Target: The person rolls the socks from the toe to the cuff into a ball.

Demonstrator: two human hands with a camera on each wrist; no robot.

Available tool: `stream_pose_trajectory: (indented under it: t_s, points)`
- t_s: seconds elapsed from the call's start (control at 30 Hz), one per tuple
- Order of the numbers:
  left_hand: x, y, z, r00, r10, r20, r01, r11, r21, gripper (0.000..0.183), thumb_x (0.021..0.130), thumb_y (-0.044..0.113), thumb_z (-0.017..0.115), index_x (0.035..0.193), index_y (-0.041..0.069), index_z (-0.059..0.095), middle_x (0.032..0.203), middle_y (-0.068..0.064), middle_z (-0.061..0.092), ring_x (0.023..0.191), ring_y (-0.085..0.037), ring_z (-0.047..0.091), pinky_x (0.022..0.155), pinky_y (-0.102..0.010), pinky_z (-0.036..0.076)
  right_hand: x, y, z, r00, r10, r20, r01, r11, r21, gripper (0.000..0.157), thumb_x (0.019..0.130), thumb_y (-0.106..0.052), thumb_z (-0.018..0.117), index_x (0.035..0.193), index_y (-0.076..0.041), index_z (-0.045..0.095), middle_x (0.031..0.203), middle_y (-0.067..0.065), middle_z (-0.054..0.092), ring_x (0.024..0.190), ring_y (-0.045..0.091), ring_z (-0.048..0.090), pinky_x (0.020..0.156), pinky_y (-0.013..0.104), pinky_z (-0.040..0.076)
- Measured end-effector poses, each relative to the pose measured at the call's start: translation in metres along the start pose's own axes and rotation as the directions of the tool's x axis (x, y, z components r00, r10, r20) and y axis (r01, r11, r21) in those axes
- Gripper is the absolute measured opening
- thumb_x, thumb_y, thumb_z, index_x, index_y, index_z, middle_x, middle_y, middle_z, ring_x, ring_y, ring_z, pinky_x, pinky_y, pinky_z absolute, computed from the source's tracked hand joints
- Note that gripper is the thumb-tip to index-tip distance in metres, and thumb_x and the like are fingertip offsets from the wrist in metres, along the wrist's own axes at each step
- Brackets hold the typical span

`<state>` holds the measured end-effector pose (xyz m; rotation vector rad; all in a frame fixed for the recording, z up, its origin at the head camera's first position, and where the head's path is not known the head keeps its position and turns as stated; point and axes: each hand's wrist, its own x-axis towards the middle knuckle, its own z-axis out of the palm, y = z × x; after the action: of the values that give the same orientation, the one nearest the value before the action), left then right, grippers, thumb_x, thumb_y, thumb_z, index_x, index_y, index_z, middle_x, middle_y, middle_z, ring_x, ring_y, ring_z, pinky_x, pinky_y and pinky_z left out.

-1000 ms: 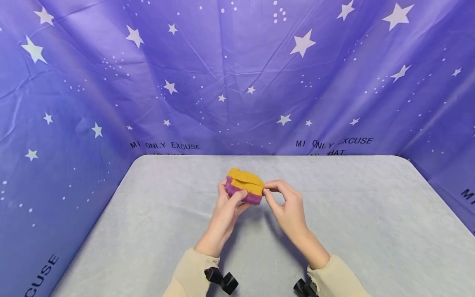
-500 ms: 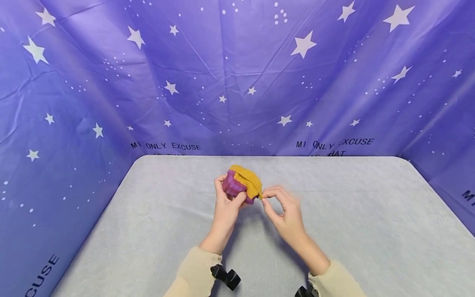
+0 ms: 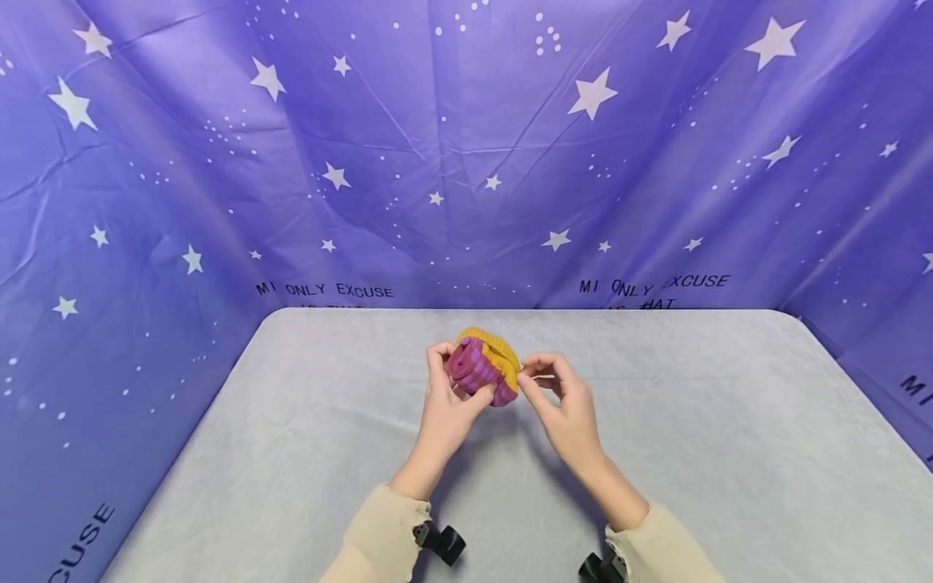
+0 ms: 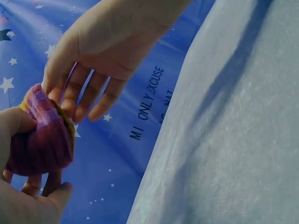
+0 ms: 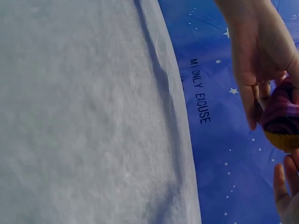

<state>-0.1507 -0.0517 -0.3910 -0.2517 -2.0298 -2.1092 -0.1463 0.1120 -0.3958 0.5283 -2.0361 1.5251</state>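
A rolled-up sock (image 3: pixel 477 368), purple-striped with a yellow ribbed cuff (image 3: pixel 503 348), is held up above the table. My left hand (image 3: pixel 448 413) grips it from the left, thumb in front and fingers behind. The coiled layers of the roll show at its left end. On the right, thumb and forefinger of my right hand (image 3: pixel 572 409) pinch the cuff's edge. In the left wrist view, the purple side of the sock (image 4: pixel 44 140) faces the camera. The right wrist view shows the sock (image 5: pixel 282 112) at the right edge, partly cut off, its yellow cuff lowermost.
A table with a pale grey cloth (image 3: pixel 291 453) lies beneath both hands. Behind and beside it hangs a blue-purple curtain (image 3: pixel 401 105) with white stars and black lettering. Black wrist cameras (image 3: pixel 440 542) sit at the beige sleeves (image 3: pixel 382 534).
The sock has turned in my left hand, so more purple and the coiled end now show. The right fingers pulled the cuff's corner down and out, then came back up close against the roll.
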Motion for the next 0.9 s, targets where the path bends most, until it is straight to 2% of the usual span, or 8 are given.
stream_pose_trajectory:
  t_s: [0.1, 0.17, 0.27, 0.4, 0.5, 0.63, 0.8, 0.9]
  points:
    - [-0.001, 0.001, -0.001, 0.999, 0.036, 0.023, -0.037, 0.998, 0.053, 0.055, 0.079, -0.003, 0.072, 0.119, 0.006, 0.035, 0.12, -0.008, 0.047, 0.112, -0.016, 0.055, 0.093, -0.032, 0.054, 0.004, -0.001, -0.001, 1.0, -0.024, -0.002, 0.024, 0.999, -0.025, 0.01, 0.089, 0.003, 0.07, 0.098, -0.002, 0.069, 0.094, 0.01, 0.07, 0.088, 0.01, 0.064, 0.078, 0.02, 0.057]
    - [-0.001, 0.001, -0.001, 0.998, 0.064, 0.023, -0.066, 0.993, 0.096, 0.055, 0.078, -0.002, 0.073, 0.118, 0.006, 0.036, 0.119, -0.009, 0.044, 0.108, -0.017, 0.052, 0.087, -0.028, 0.055, 0.004, -0.001, -0.001, 1.0, -0.028, 0.003, 0.028, 0.999, -0.043, 0.008, 0.088, 0.003, 0.07, 0.094, -0.002, 0.07, 0.092, 0.01, 0.07, 0.087, 0.01, 0.064, 0.078, 0.019, 0.056]
    - [-0.001, 0.0, -0.002, 0.994, 0.109, 0.013, -0.109, 0.975, 0.194, 0.055, 0.077, 0.0, 0.074, 0.118, 0.007, 0.039, 0.117, -0.01, 0.045, 0.097, -0.018, 0.05, 0.076, -0.023, 0.054, 0.002, 0.004, 0.001, 1.0, -0.025, 0.019, 0.025, 1.0, -0.003, 0.007, 0.089, 0.005, 0.067, 0.092, -0.002, 0.069, 0.088, 0.01, 0.069, 0.084, 0.005, 0.062, 0.078, 0.014, 0.053]
    - [0.002, -0.003, -0.002, 0.982, 0.185, -0.03, -0.162, 0.919, 0.358, 0.054, 0.075, 0.004, 0.074, 0.117, 0.009, 0.042, 0.114, -0.01, 0.048, 0.09, -0.018, 0.052, 0.072, -0.024, 0.051, -0.006, 0.003, 0.004, 0.995, -0.047, 0.084, 0.042, 0.997, 0.067, 0.011, 0.086, 0.009, 0.064, 0.089, -0.001, 0.065, 0.085, 0.009, 0.067, 0.083, 0.006, 0.06, 0.079, 0.016, 0.052]
    - [0.004, -0.006, -0.001, 0.97, 0.239, -0.052, -0.186, 0.859, 0.477, 0.054, 0.073, 0.005, 0.075, 0.116, 0.01, 0.043, 0.111, -0.01, 0.049, 0.089, -0.018, 0.054, 0.075, -0.029, 0.05, -0.012, 0.004, 0.007, 0.991, -0.058, 0.12, 0.054, 0.998, 0.04, 0.01, 0.086, 0.007, 0.064, 0.089, -0.003, 0.064, 0.085, 0.006, 0.067, 0.082, 0.007, 0.061, 0.078, 0.019, 0.052]
    - [0.001, -0.007, 0.002, 0.967, 0.254, -0.012, -0.203, 0.799, 0.566, 0.056, 0.071, 0.005, 0.076, 0.117, 0.01, 0.044, 0.113, -0.01, 0.049, 0.094, -0.019, 0.058, 0.081, -0.035, 0.053, -0.012, 0.008, 0.008, 0.997, 0.003, 0.082, 0.001, 0.999, -0.05, 0.007, 0.087, 0.003, 0.067, 0.09, -0.003, 0.065, 0.084, 0.005, 0.068, 0.078, 0.004, 0.061, 0.074, 0.019, 0.054]
    - [-0.007, -0.005, 0.004, 0.97, 0.233, 0.073, -0.227, 0.748, 0.624, 0.059, 0.07, 0.006, 0.079, 0.117, 0.01, 0.045, 0.119, -0.01, 0.052, 0.097, -0.02, 0.057, 0.084, -0.037, 0.053, -0.001, 0.008, 0.001, 0.994, 0.105, 0.005, -0.105, 0.994, -0.039, 0.011, 0.087, 0.003, 0.069, 0.097, 0.0, 0.066, 0.086, 0.01, 0.069, 0.078, 0.001, 0.061, 0.073, 0.017, 0.055]
    - [-0.011, -0.001, 0.005, 0.967, 0.219, 0.131, -0.252, 0.75, 0.611, 0.06, 0.074, 0.012, 0.082, 0.121, 0.009, 0.046, 0.12, -0.01, 0.056, 0.103, -0.022, 0.057, 0.088, -0.039, 0.052, 0.006, 0.007, -0.003, 0.988, 0.153, -0.012, -0.153, 0.987, -0.043, 0.01, 0.089, 0.001, 0.068, 0.099, 0.001, 0.068, 0.086, 0.012, 0.071, 0.077, -0.001, 0.062, 0.071, 0.015, 0.056]
